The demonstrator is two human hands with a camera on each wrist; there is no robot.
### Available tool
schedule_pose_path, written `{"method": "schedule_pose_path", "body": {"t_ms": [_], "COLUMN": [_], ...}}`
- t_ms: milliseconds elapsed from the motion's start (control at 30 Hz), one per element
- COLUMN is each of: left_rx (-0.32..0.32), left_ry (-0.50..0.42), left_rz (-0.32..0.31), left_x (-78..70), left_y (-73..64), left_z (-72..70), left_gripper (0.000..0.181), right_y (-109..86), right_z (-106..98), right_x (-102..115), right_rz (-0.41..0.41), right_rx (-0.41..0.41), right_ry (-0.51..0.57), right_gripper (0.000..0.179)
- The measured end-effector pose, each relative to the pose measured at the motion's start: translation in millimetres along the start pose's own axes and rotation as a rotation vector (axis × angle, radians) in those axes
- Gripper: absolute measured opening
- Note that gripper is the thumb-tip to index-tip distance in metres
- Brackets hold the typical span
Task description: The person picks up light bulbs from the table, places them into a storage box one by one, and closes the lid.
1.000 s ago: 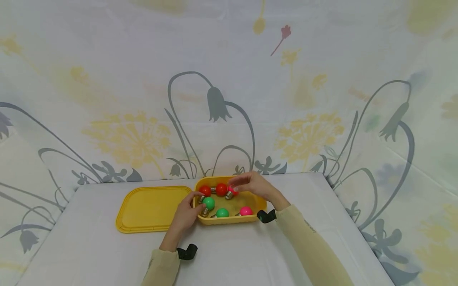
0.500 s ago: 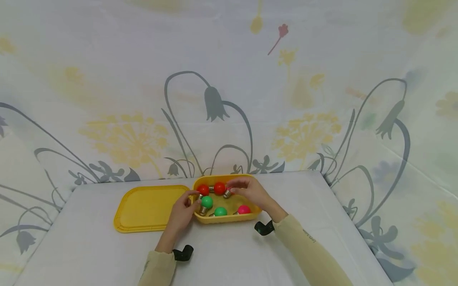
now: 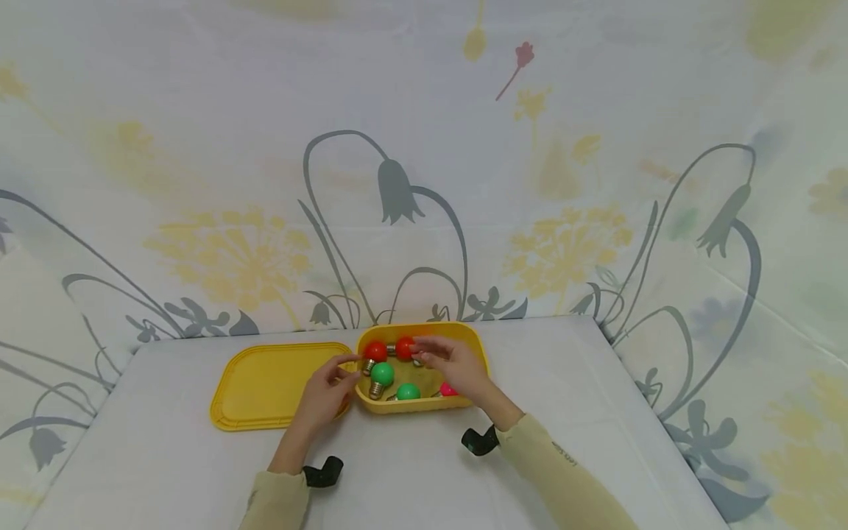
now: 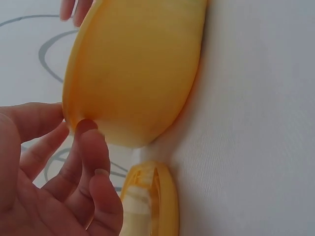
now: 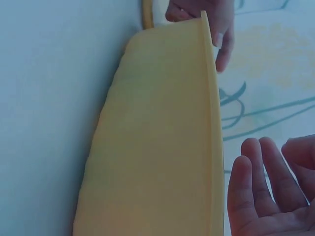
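Note:
In the head view a yellow box (image 3: 417, 406) holds several toy light bulbs with screw bases. Two red bulbs, one of them the left red bulb (image 3: 375, 352), lie along the back. A green bulb (image 3: 382, 374) is at the left, with another green bulb (image 3: 408, 392) and a pink bulb (image 3: 447, 390) by the front wall. My left hand (image 3: 322, 394) is at the box's left rim, fingers loosely bent, with no bulb in it. My right hand (image 3: 459, 370) hovers over the box's right half, fingers extended, hiding most of a bulb whose metal base shows beneath.
Left of the box lies a flat yellow lid (image 3: 265, 386), partly behind my left hand. Both stand on a white-covered table (image 3: 570, 383), near its back edge. A flower-patterned cloth (image 3: 563, 147) rises behind and at the sides.
My left hand has drawn back to the left, from over the bulbs to the box's rim. My right hand has shifted slightly left and now covers the back pink bulb's globe.

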State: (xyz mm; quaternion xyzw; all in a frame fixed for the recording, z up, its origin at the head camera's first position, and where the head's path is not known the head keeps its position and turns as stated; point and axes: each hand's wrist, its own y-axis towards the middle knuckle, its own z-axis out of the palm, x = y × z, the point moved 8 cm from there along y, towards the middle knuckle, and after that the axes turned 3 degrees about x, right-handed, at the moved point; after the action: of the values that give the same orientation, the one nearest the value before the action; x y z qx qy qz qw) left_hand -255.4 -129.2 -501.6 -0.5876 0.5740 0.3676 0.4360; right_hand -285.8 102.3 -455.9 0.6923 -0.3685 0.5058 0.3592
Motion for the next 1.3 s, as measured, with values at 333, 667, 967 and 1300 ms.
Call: {"method": "schedule_pose_path", "body": {"t_ms": [333,667,967,1300], "left_rx": [0.038,0.045,0.013,-0.082], "left_ry": [-0.015,-0.006,0.010,0.086], "left_rz": [0.006,-0.024,-0.060,-0.078], "left_x": [5.1,20.7,38.2,53.3], "left_y": [-7.9,-19.5,-35.1,-39.7], "left_z": [-16.8,-45.7,-87.6,-121.5], "left_gripper": [0.036,0.041,0.047,0.047], "right_y": [-5.2,-10.9,-5.6,-3.4], "right_z": [18,52,84,135], "right_x": [1,8,12,21], "right_rz": [-0.018,-0.034,-0.053,-0.056], "right_rx": [0.036,0.064,0.097,0.206], "right_ry": [-0.046,-0.043,0.035,0.103], "right_gripper": [0.029,0.035,0.036,0.043]}}
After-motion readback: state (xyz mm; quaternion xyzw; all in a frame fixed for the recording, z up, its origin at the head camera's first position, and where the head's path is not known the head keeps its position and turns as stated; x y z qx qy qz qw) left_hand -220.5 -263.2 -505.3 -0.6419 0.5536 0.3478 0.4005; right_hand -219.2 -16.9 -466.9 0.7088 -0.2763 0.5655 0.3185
